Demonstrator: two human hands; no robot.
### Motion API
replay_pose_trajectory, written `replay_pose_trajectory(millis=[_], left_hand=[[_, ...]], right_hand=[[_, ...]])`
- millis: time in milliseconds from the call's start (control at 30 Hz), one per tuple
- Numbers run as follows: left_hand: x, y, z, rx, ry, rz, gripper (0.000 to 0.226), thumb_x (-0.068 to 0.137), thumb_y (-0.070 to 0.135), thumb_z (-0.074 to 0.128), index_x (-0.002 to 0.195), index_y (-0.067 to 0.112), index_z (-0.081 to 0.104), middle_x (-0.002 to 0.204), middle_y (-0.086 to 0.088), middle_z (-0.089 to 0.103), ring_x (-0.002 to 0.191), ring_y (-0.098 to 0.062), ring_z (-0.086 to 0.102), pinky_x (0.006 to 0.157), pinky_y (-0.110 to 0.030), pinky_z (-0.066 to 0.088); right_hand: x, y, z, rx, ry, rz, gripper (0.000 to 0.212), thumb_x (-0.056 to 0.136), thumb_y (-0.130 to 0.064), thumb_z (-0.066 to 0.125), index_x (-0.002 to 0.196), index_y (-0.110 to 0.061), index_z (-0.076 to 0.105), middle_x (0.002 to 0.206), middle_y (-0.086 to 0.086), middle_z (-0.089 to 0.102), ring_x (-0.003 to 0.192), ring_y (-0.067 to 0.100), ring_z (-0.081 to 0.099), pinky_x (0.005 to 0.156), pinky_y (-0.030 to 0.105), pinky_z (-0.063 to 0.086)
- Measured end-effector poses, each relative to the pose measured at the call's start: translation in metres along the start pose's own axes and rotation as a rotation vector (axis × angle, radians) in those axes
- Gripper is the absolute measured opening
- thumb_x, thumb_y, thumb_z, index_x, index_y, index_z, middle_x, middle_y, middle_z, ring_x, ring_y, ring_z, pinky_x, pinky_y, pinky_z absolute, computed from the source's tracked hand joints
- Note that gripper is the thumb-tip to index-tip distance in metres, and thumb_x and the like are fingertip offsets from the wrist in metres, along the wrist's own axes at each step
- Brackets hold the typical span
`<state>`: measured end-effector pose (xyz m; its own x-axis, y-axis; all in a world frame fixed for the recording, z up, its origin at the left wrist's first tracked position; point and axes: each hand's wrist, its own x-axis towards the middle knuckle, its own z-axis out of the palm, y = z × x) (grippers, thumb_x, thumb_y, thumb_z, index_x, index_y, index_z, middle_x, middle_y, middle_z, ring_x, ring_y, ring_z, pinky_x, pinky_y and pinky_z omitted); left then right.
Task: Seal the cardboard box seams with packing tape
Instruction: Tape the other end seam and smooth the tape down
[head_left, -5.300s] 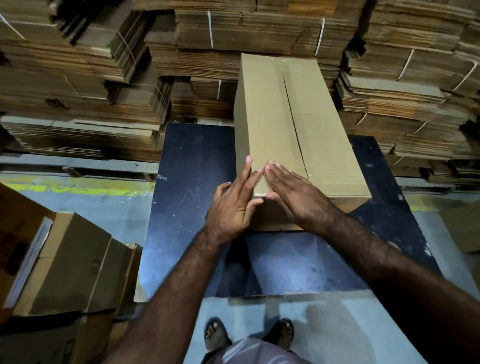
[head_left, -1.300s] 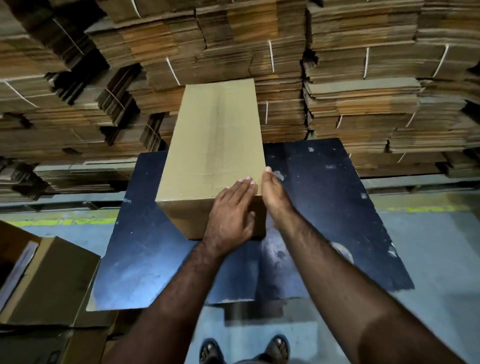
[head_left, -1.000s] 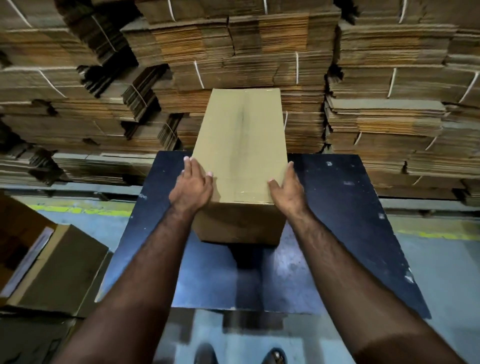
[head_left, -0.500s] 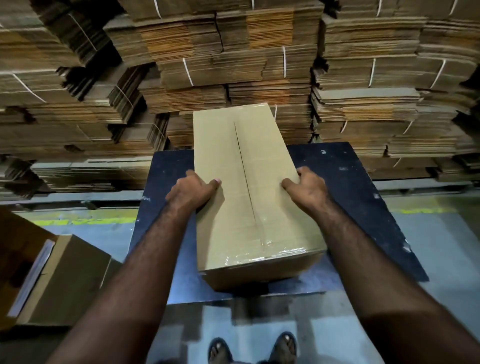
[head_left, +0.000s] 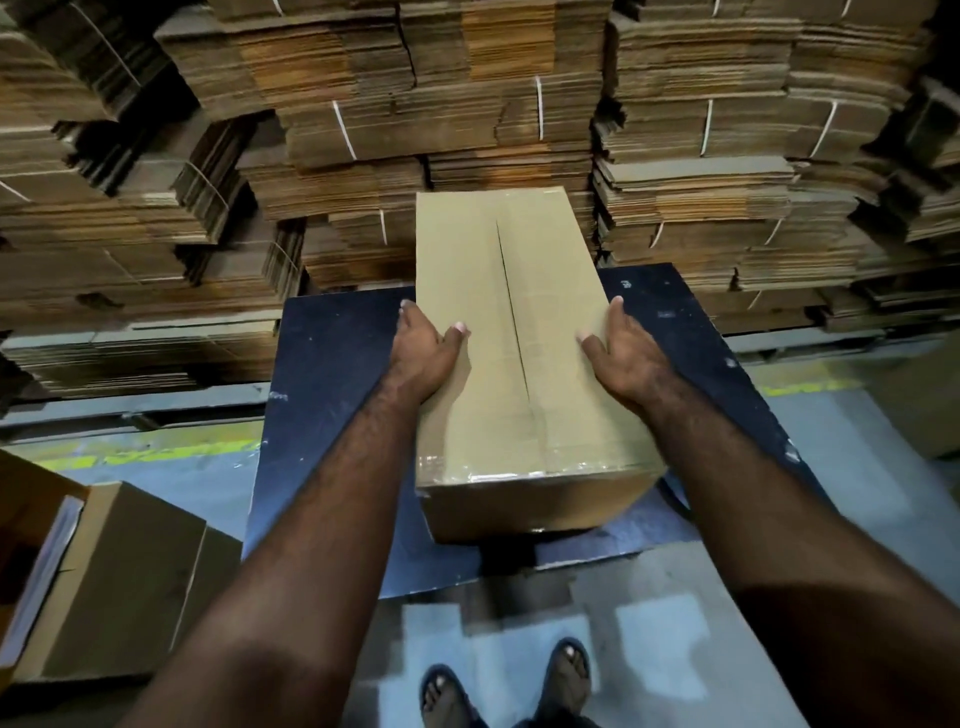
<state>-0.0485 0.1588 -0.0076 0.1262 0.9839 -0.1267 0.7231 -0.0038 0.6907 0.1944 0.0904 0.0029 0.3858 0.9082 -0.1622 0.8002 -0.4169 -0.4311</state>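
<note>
Both hands, left (head_left: 423, 348) and right (head_left: 626, 351), grip the cardboard box (head_left: 511, 364) sides on the dark table (head_left: 332, 374)

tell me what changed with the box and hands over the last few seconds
The box was turned over: a second ago a plain face was up, now the centre seam shows, with clear tape only across the near edge. It was also pulled toward the near edge of the dark board. The left hand and right hand shifted from pressing the near end to a grip on its two long sides. The stacks of flat cardboard behind are unchanged.
</note>
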Motion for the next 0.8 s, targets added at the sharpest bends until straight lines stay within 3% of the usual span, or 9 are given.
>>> replay_pose_trajectory(millis=[67, 133, 200, 267, 400, 567, 700, 800], left_hand=[[-0.024, 0.004, 0.001, 0.166, 0.115, 0.179, 0.08, 0.103, 0.05, 0.039, 0.158, 0.002, 0.007, 0.166, -0.019, 0.014, 0.152, -0.034, 0.017, 0.122, -0.051, 0.019], [-0.063, 0.002, 0.004, 0.254, 0.135, 0.429, 0.071, 0.106, 0.05, 0.03, 0.159, 0.005, 0.015, 0.165, -0.015, 0.022, 0.152, -0.027, 0.021, 0.122, -0.05, 0.018], [-0.103, -0.008, 0.01, 0.361, 0.126, 0.666, 0.065, 0.107, 0.047, 0.027, 0.157, 0.006, 0.026, 0.163, -0.011, 0.03, 0.15, -0.022, 0.029, 0.121, -0.049, 0.025], [-0.126, -0.025, 0.021, 0.508, 0.163, 0.793, 0.064, 0.107, 0.047, 0.027, 0.153, 0.004, 0.037, 0.16, -0.012, 0.035, 0.148, -0.023, 0.035, 0.117, -0.048, 0.032], [-0.131, -0.046, 0.031, 0.785, 0.217, 0.834, 0.065, 0.107, 0.05, 0.03, 0.151, 0.004, 0.04, 0.159, -0.014, 0.036, 0.147, -0.028, 0.037, 0.111, -0.048, 0.04], [-0.121, -0.063, 0.021, 0.872, 0.25, 0.859, 0.076, 0.103, 0.055, 0.043, 0.148, -0.006, 0.039, 0.155, -0.022, 0.04, 0.145, -0.035, 0.037, 0.113, -0.05, 0.04], [-0.12, -0.053, 0.02, 0.696, 0.169, 0.82, 0.079, 0.103, 0.052, 0.043, 0.151, -0.009, 0.029, 0.16, -0.025, 0.027, 0.151, -0.037, 0.023, 0.118, -0.053, 0.031], [-0.126, -0.047, 0.022, 0.406, 0.109, 0.59, 0.092, 0.098, 0.062, 0.042, 0.158, -0.002, 0.014, 0.168, -0.016, 0.005, 0.156, -0.028, 0.002, 0.125, -0.045, 0.018]], right_hand=[[-0.023, -0.008, -0.001, -0.086, 0.124, -0.079, 0.074, 0.1, -0.052, 0.033, 0.157, -0.013, 0.006, 0.163, 0.006, 0.016, 0.147, 0.026, 0.023, 0.115, 0.052, 0.026], [-0.061, -0.017, 0.008, -0.103, 0.158, -0.258, 0.071, 0.102, -0.052, 0.028, 0.157, -0.012, 0.01, 0.164, 0.005, 0.013, 0.149, 0.021, 0.017, 0.116, 0.048, 0.02], [-0.101, -0.018, 0.026, -0.157, 0.159, -0.462, 0.069, 0.103, -0.051, 0.023, 0.157, -0.009, 0.015, 0.164, 0.008, 0.016, 0.15, 0.019, 0.016, 0.117, 0.042, 0.019], [-0.122, -0.006, 0.044, -0.262, 0.19, -0.581, 0.068, 0.103, -0.05, 0.022, 0.154, -0.005, 0.023, 0.161, 0.012, 0.024, 0.148, 0.021, 0.024, 0.116, 0.042, 0.027], [-0.123, 0.011, 0.056, -0.405, 0.195, -0.66, 0.074, 0.102, -0.057, 0.02, 0.151, -0.003, 0.032, 0.158, 0.015, 0.03, 0.144, 0.024, 0.034, 0.11, 0.045, 0.035], [-0.104, 0.06, 0.035, -0.53, 0.261, -0.713, 0.084, 0.099, -0.065, 0.029, 0.153, -0.002, 0.024, 0.159, 0.015, 0.028, 0.146, 0.023, 0.031, 0.11, 0.046, 0.036], [-0.093, 0.078, 0.022, -0.525, 0.239, -0.732, 0.083, 0.1, -0.064, 0.028, 0.154, -0.002, 0.02, 0.16, 0.014, 0.025, 0.148, 0.022, 0.026, 0.113, 0.045, 0.032], [-0.086, 0.081, 0.016, -0.412, 0.191, -0.724, 0.078, 0.101, -0.061, 0.025, 0.156, -0.007, 0.016, 0.163, 0.009, 0.018, 0.151, 0.019, 0.015, 0.119, 0.042, 0.022]])
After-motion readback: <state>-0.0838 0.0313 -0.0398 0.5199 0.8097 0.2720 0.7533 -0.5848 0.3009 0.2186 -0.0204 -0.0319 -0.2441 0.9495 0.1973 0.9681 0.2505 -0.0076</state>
